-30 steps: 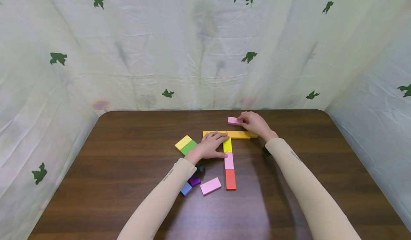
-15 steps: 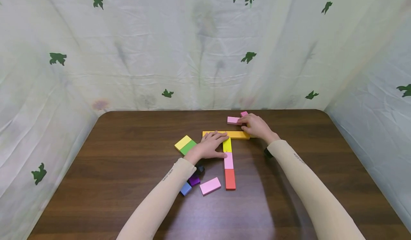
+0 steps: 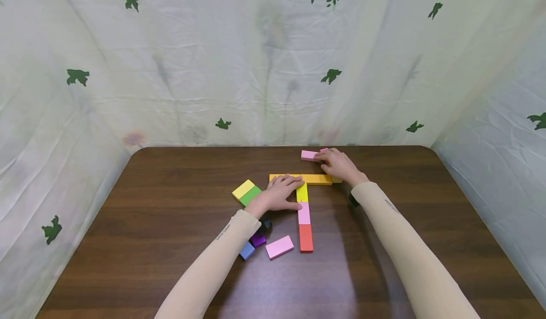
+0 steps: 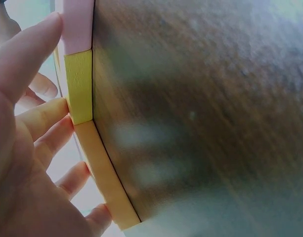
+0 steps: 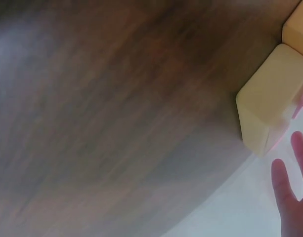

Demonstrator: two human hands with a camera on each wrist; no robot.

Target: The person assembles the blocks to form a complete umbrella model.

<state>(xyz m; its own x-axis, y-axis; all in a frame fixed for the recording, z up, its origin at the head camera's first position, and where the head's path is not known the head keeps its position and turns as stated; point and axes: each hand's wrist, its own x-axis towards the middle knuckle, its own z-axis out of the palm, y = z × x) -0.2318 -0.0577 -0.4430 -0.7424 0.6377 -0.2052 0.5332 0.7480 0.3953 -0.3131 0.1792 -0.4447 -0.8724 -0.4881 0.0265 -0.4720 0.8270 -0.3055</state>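
Observation:
My left hand lies spread over a T-shaped row of blocks, its fingertips at the left orange block and its thumb at the pink block. Between these sits a yellow block, and a red block forms the near end. At the back, the fingertips of my right hand touch the right end of a light pink block; fingers look extended in the right wrist view. Behind that hand shows a darker pink block, mostly hidden. A pale yellow block ends the crossbar, beside another orange block.
Left of the T lie a yellow block and a green block side by side. Nearer are a purple block, a blue block and a loose pink block. A leaf-patterned curtain hangs behind the table.
The light pink block has shifted toward the table's back edge. My right hand drew slightly right, then came back to that block. The left hand stays put.

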